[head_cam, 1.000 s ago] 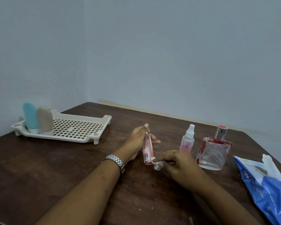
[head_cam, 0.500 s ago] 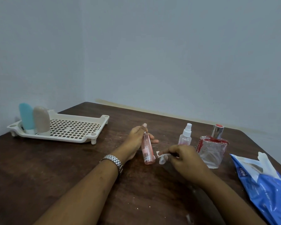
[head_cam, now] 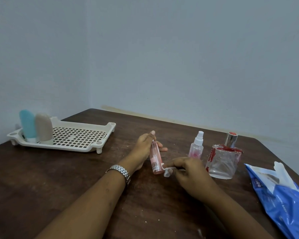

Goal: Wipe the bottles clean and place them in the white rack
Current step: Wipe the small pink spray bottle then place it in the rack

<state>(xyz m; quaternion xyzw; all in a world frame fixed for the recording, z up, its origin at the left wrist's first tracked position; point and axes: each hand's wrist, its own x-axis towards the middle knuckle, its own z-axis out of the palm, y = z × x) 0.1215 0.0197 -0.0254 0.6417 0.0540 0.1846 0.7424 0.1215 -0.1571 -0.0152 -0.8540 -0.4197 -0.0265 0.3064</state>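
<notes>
Tabletop: left hand holds pink bottle upright, top upward.

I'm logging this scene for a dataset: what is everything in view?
table: 1, dark brown, under everything
white rack: 1, white, far left
blue tube bottle: 1, blue, upright in rack
beige tube bottle: 1, beige, beside it
slim bottle: 1, pink, in left grip
spray bottle: 1, clear pinkish, behind right hand
perfume bottle: 1, clear, red trim, beside spray bottle
wipe: 1, white, at slim bottle's base
plastic pack: 1, blue, right edge
watch: 1, silver, left wrist
left hand: 1, grips slim bottle
right hand: 1, pinches wipe
</notes>
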